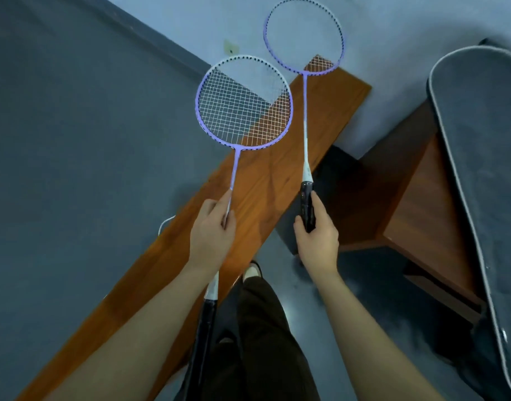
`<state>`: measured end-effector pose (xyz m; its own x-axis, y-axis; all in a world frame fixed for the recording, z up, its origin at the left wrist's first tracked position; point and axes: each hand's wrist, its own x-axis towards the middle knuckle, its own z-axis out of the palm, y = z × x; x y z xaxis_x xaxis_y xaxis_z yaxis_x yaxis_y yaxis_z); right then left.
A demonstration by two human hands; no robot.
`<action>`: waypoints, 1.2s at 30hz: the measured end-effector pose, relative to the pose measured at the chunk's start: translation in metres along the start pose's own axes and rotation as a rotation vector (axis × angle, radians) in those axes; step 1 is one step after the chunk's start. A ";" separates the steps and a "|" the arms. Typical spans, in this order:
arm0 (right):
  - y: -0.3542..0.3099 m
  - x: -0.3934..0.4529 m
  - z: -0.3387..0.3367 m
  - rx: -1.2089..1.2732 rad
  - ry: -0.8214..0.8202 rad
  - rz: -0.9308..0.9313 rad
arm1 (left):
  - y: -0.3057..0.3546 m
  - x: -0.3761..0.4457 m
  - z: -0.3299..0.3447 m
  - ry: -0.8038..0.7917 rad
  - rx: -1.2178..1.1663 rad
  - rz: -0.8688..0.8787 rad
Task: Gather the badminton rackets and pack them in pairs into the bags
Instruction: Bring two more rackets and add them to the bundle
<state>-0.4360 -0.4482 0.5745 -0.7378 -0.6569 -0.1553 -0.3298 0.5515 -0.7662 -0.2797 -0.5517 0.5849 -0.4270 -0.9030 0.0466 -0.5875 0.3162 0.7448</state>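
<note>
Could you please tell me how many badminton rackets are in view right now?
2. The left hand holds one racket by its shaft; the right hand holds the other racket by its black handle. More may be hidden inside the grey bag.

Landmark: long wooden tabletop (257,180). Left of it, bare grey floor (75,140), open passage. Right of it, narrow floor gap, then a wooden bench (422,215) carrying a grey racket bag (480,125) blocks that side.

A plain indoor room, perhaps a sports hall corner or store room: a grey smooth floor (75,140) is meeting pale painted walls (393,39), with long brown wooden benches (257,180) standing along them.
</note>
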 end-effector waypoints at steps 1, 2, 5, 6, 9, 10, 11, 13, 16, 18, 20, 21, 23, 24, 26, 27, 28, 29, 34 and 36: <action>-0.009 -0.016 -0.010 0.014 0.021 -0.009 | 0.010 -0.009 -0.009 0.009 -0.017 0.025; -0.017 -0.032 -0.021 0.026 0.045 -0.019 | 0.020 -0.018 -0.017 0.016 -0.030 0.053; -0.034 -0.085 -0.056 0.060 0.125 -0.043 | 0.053 -0.050 -0.042 0.040 -0.072 0.148; -0.037 -0.102 -0.067 0.068 0.154 -0.051 | 0.064 -0.059 -0.049 0.049 -0.073 0.175; -0.041 -0.142 -0.102 0.073 0.222 -0.059 | 0.095 -0.085 -0.063 0.059 -0.095 0.285; -0.041 -0.153 -0.115 0.073 0.247 -0.061 | 0.104 -0.094 -0.065 0.056 -0.133 0.318; -0.040 -0.163 -0.128 0.070 0.274 -0.062 | 0.113 -0.101 -0.065 0.049 -0.166 0.339; -0.037 -0.180 -0.152 0.059 0.332 -0.056 | 0.134 -0.113 -0.063 0.033 -0.191 0.377; -0.028 -0.202 -0.188 0.046 0.431 -0.059 | 0.172 -0.131 -0.056 -0.004 -0.199 0.446; -0.015 -0.214 -0.211 0.057 0.484 -0.069 | 0.197 -0.147 -0.046 -0.035 -0.220 0.487; 0.000 -0.225 -0.235 0.081 0.519 -0.061 | 0.224 -0.165 -0.032 -0.069 -0.243 0.512; 0.008 -0.230 -0.249 0.093 0.529 -0.053 | 0.237 -0.174 -0.023 -0.085 -0.254 0.527; 0.028 -0.241 -0.280 0.107 0.562 -0.052 | 0.266 -0.192 -0.001 -0.107 -0.283 0.565; 0.039 -0.247 -0.297 0.106 0.580 -0.046 | 0.281 -0.201 0.012 -0.117 -0.288 0.577; 0.064 -0.261 -0.331 0.098 0.603 -0.029 | 0.311 -0.221 0.036 -0.137 -0.301 0.573; 0.078 -0.269 -0.349 0.093 0.610 -0.028 | 0.326 -0.232 0.049 -0.145 -0.316 0.574; 0.092 -0.276 -0.366 0.086 0.613 -0.025 | 0.340 -0.243 0.063 -0.148 -0.328 0.581; 0.107 -0.283 -0.384 0.077 0.613 -0.023 | 0.355 -0.254 0.077 -0.147 -0.334 0.589; 0.174 -0.302 -0.473 0.050 0.620 0.010 | 0.417 -0.297 0.142 -0.149 -0.332 0.560; 0.197 -0.307 -0.502 0.032 0.630 0.045 | 0.436 -0.312 0.163 -0.169 -0.316 0.556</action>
<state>-0.5701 0.1197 0.7845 -0.9589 -0.1994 0.2020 -0.2800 0.5491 -0.7875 -0.5146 -0.0844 0.7863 -0.7260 -0.5635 0.3943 -0.0295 0.5983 0.8007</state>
